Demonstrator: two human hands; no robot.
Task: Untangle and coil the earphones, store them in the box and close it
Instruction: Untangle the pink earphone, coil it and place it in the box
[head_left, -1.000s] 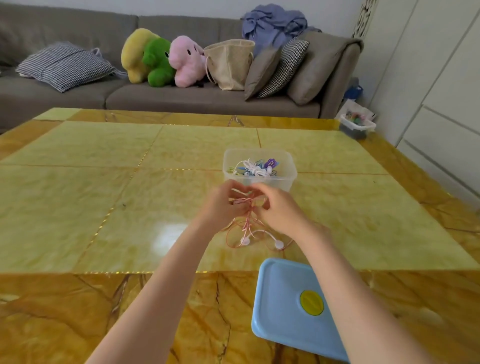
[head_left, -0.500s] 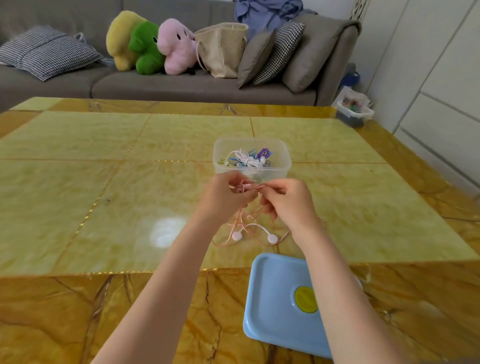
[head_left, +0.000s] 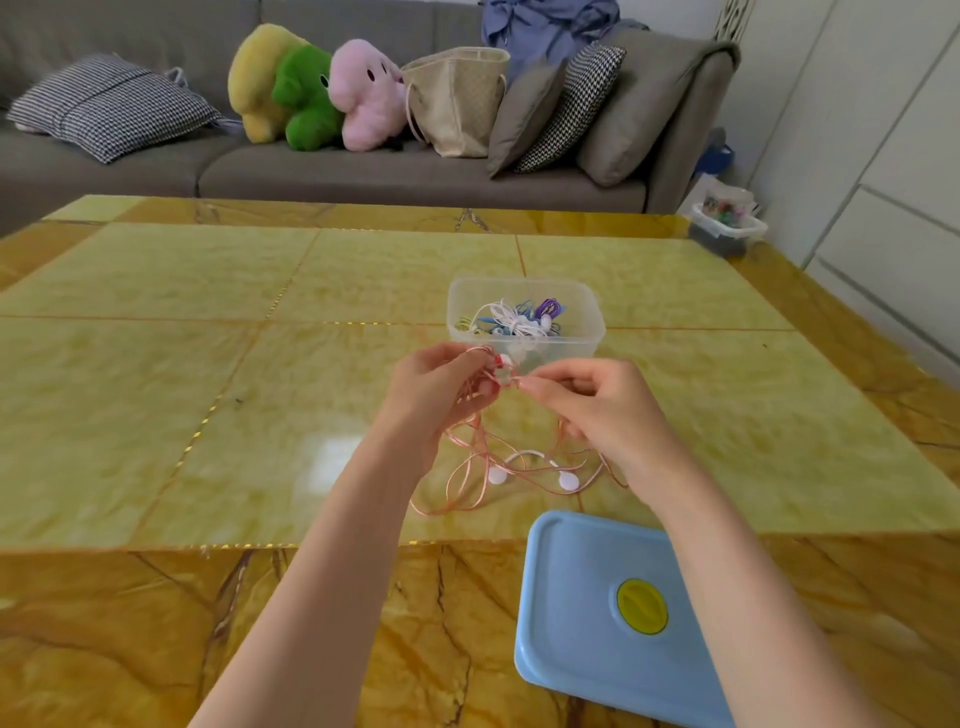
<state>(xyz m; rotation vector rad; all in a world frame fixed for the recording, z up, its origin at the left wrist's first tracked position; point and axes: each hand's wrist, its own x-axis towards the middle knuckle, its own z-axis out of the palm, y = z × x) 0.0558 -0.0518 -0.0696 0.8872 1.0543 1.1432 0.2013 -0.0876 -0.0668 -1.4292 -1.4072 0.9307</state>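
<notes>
Two bare hands work above the glossy yellow marble-patterned bench (head_left: 156, 415), just in front of a clear plastic rectangular box (head_left: 592, 332). The left hand (head_left: 441, 384) and the right hand (head_left: 597, 405) each pinch part of a tangled pair of pink-corded earphones with white buds (head_left: 519, 462). Each grip is closed on the thin cord near a small red-and-white piece, fingers curled, with the two hands close together but not touching. Below them the cord hangs in loose crossing loops, and the two white buds lie on or just above the bench; I cannot tell which.

Inside the open box lie several other coiled earphones (head_left: 519, 319) in white, blue and purple. The box's light blue plastic lid with a round yellow centre (head_left: 613, 613) lies flat on the bench, near the person and partly under the right forearm.

Judging by the loops, the untangling step is in hand, and coiling, storing and closing are not yet done. The next move probably calls for drawing the pinched strands apart gently and feeding a free end through the crossings, since a hard pull could tighten the knot.
</notes>
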